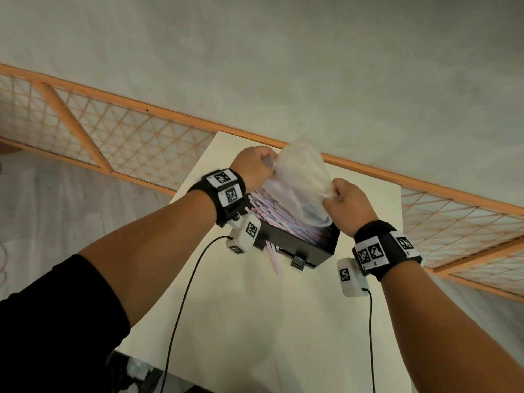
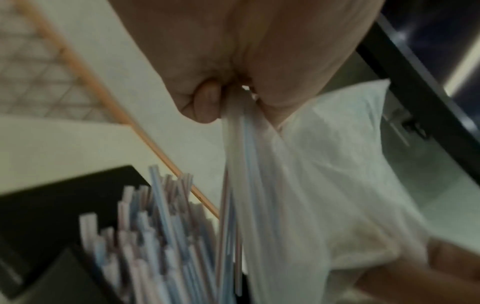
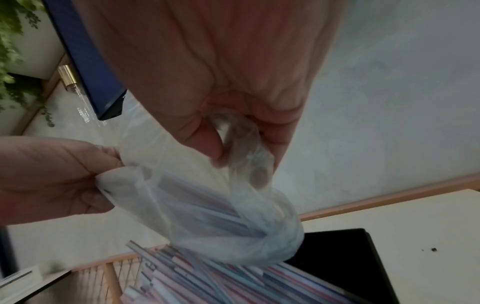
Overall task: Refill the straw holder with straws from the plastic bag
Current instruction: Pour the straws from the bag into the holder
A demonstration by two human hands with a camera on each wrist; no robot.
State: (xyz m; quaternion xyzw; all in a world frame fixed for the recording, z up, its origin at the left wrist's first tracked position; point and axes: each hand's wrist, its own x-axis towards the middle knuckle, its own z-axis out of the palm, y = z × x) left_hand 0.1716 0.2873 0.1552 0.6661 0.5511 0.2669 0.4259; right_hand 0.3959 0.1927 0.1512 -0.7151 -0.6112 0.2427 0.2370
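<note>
Closest to the camera, one striped straw [image 1: 273, 258] sticks out of the front of the black straw holder [image 1: 306, 243] and lies on the white tabletop [image 1: 255, 321]. The holder is an open-topped box, packed with thin straws [image 1: 272, 211] in white with pink and blue stripes, all lying lengthwise in a pile.

Right above that pile hangs the plastic bag [image 1: 300, 182], thin and see-through, crumpled, mouth pointing down at the holder. A few straws still inside show through the film in the right wrist view.

The right hand [image 1: 350, 204] has its grip clamped on the bag's near edge, thumb and fingers pinching a bunched bit of plastic. The left hand [image 1: 253, 165] is fisted on the far side, its grip closed tight on the bag plus a couple of straws hanging from it.

Behind the tabletop runs a wooden lattice rail [image 1: 136, 143].
</note>
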